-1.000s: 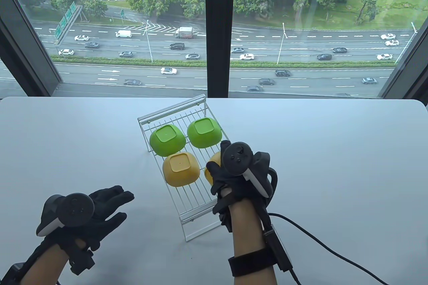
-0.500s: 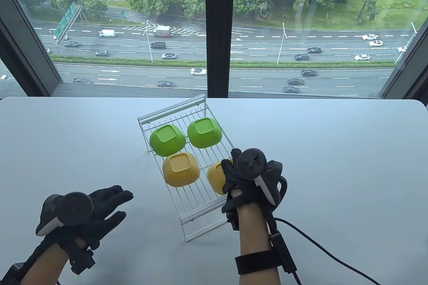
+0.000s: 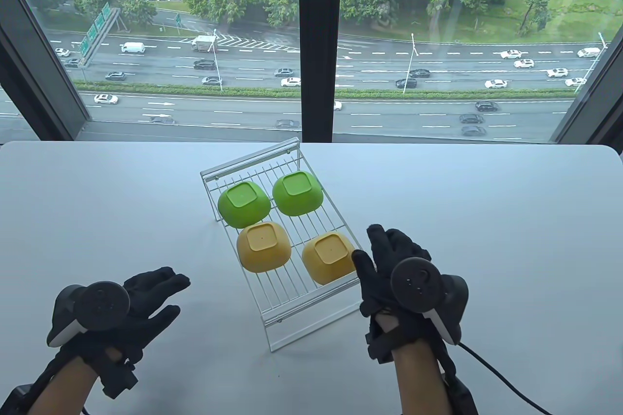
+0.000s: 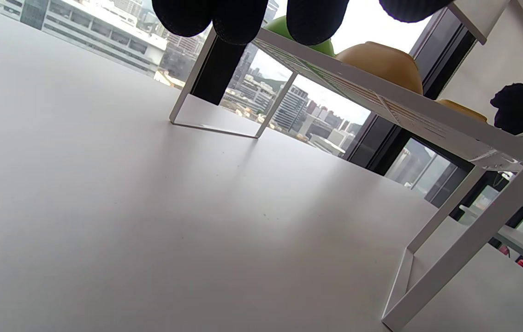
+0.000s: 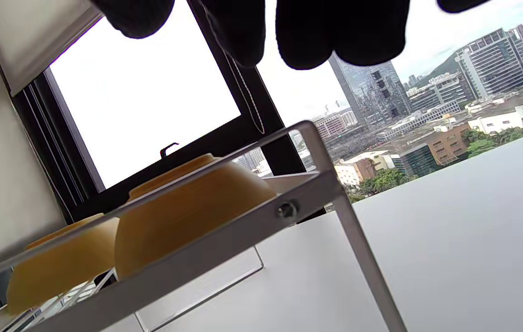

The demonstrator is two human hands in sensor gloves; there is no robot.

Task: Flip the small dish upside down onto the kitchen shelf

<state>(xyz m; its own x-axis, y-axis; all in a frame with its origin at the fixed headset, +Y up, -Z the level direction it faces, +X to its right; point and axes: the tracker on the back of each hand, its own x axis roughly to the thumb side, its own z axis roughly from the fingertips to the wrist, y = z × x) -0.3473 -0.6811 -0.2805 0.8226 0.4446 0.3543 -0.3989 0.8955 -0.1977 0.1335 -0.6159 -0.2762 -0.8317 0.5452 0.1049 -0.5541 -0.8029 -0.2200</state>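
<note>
A white wire kitchen shelf (image 3: 292,296) stands in the middle of the table. Two green dishes (image 3: 243,203) (image 3: 298,192) and two yellow dishes (image 3: 263,245) (image 3: 329,256) sit upside down on it. My right hand (image 3: 377,259) is open and empty, just right of the near right yellow dish, apart from it. My left hand (image 3: 155,288) is open and empty over the table, left of the shelf. In the right wrist view the yellow dish (image 5: 187,216) sits behind the shelf rail (image 5: 224,240). In the left wrist view the shelf (image 4: 381,101) shows from below.
The white table (image 3: 486,220) runs to a large window at the back. A black cable (image 3: 501,381) trails from my right wrist across the near right of the table.
My right hand let go of the near right yellow dish and drew back to the right and toward me. The dish now rests upside down on the shelf. My left hand barely moved.
</note>
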